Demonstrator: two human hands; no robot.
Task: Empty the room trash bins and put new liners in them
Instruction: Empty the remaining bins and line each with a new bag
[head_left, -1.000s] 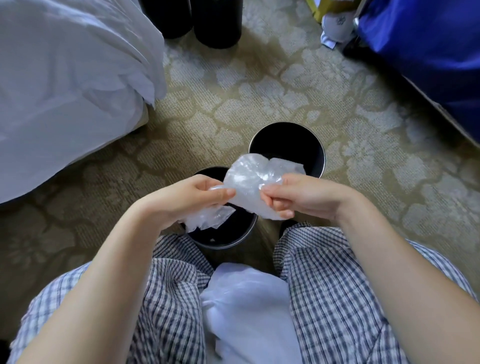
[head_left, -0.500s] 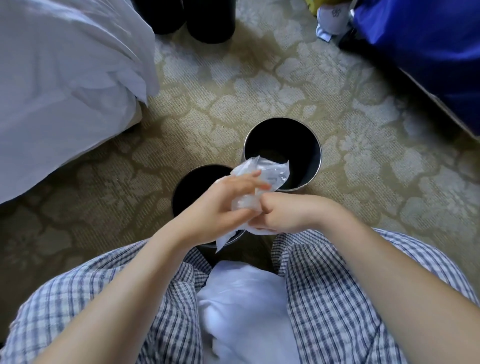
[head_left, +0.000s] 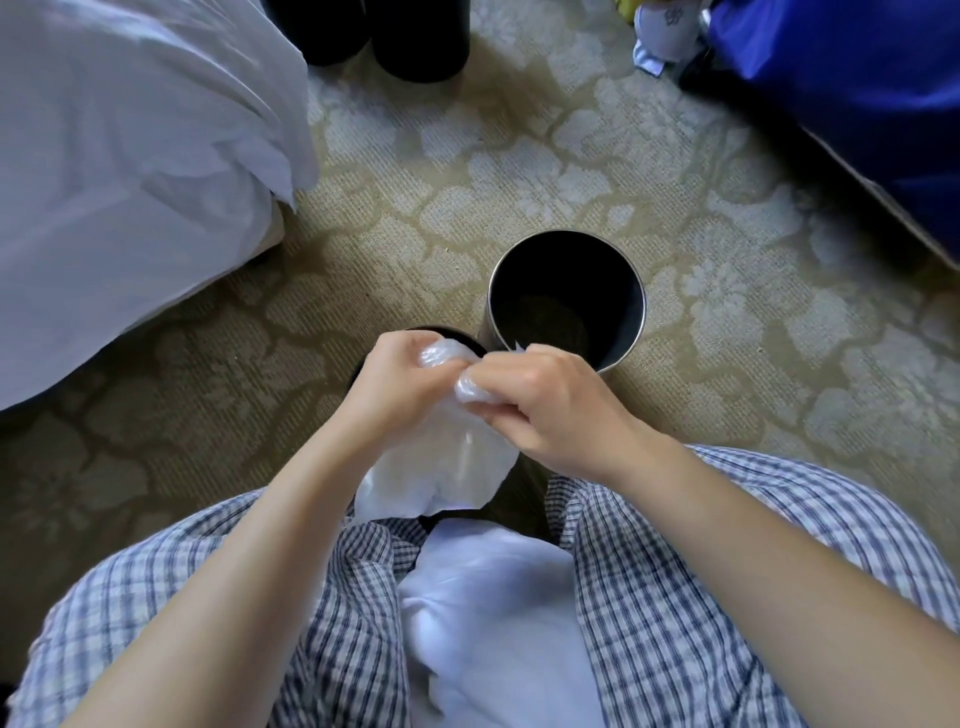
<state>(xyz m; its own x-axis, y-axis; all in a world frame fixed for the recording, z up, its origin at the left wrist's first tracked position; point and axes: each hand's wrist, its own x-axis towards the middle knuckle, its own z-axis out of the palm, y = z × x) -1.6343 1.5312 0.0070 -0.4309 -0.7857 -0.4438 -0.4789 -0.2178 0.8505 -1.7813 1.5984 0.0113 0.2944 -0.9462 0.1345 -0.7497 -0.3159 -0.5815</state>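
Over the near bin (head_left: 511, 493), between the person's knees, the left grip (head_left: 400, 384) and right grip (head_left: 550, 410) meet. Each has its fingers curled, pinching the bunched top of a thin clear liner (head_left: 452, 467). The rest of the liner hangs as a loose sheet in front of that bin, its mouth not yet opened. Just beyond to the right, the far bin (head_left: 566, 265) stands upright on the patterned carpet (head_left: 519, 171), dark inside, with no bag or rubbish showing. The near bin's inside is mostly hidden. Emptying looks done for these two and lining has barely begun: the liner needs teasing open, dropping in and folding over the rim, then the other bin needs the same. White bedding (head_left: 130, 182) lies far left and a blue bag (head_left: 857, 104) far right.
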